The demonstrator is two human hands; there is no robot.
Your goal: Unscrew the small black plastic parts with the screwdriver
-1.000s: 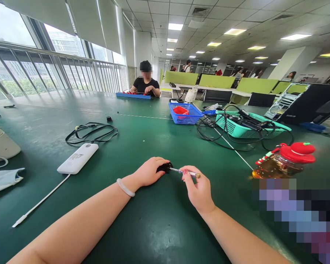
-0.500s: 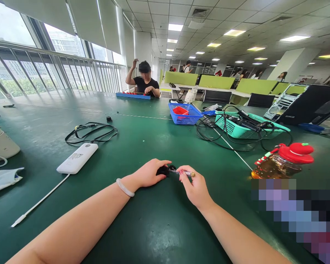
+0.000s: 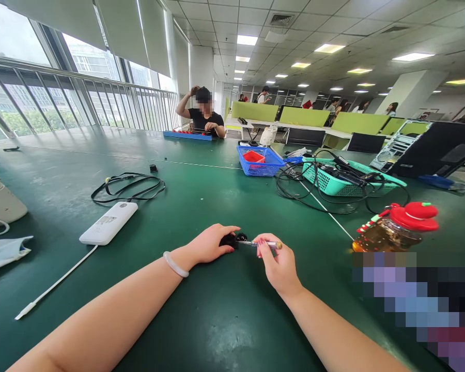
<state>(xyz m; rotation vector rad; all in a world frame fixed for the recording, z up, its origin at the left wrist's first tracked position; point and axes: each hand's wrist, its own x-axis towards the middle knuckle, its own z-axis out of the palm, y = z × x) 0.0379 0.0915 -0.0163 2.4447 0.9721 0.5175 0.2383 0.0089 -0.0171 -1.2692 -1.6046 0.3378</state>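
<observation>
In the middle of the green table, my left hand (image 3: 209,243) is closed around a small black object (image 3: 229,240), thumb and fingers on either side. My grip covers much of this object, and I cannot make out its kind. A round, shiny black piece (image 3: 241,237) shows at its right end. My right hand (image 3: 281,266) pinches a slim screwdriver (image 3: 270,244) with a clear handle and a brownish end cap. The thin metal shaft points left, its end at the black object; whether they touch I cannot tell.
A white power bank (image 3: 108,223) with a cable lies to the left. Ahead stand a blue basket (image 3: 261,168) and a teal basket (image 3: 325,183) with tangled black cables. A red-lidded jar (image 3: 395,230) is at the right. Across the table sits a person (image 3: 205,116).
My right hand has shifted a little to the right with the screwdriver, so more of the shaft shows. My left hand and the black object have stayed nearly where they were.
</observation>
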